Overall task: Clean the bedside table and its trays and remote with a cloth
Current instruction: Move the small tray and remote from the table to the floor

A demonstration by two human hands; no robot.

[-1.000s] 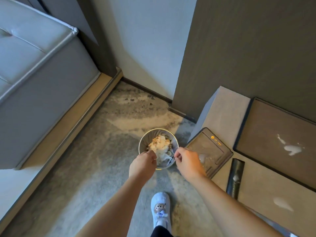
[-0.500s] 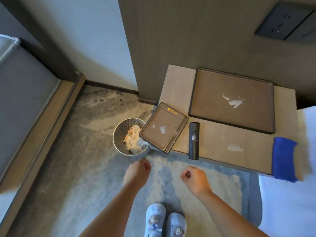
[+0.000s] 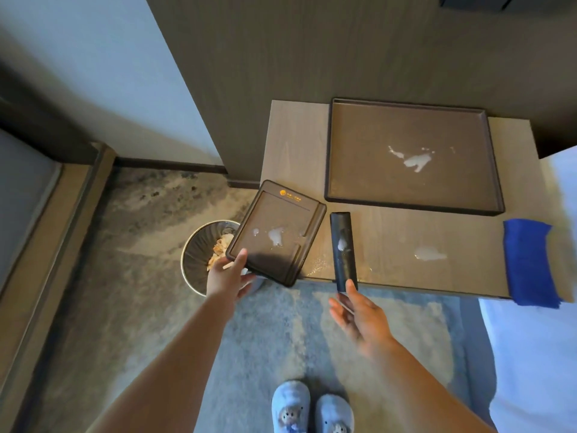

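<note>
The light wood bedside table (image 3: 387, 239) carries a large dark tray (image 3: 368, 182) with a white smear, a small dark tray (image 3: 281, 214) with white spots that overhangs the table's left front corner, and a black remote (image 3: 342, 248) with a white blotch. A further white smear lies on the tabletop. A folded blue cloth (image 3: 527, 260) hangs over the table's right front edge. My left hand (image 3: 229, 275) grips the small tray's near left corner, thumb on top. My right hand (image 3: 359, 317) is open, its fingertips at the near end of the remote.
A round waste bin (image 3: 195, 260) with crumpled paper stands on the carpet, left of the table and under the small tray. White bedding (image 3: 537, 354) is on the right. My slippered feet (image 3: 312, 407) are on the carpet. A dark wood wall panel rises behind the table.
Both hands left the waste bin and rose toward the table. My left hand took hold of the small tray's corner. My right hand opened and reached the remote's near end.
</note>
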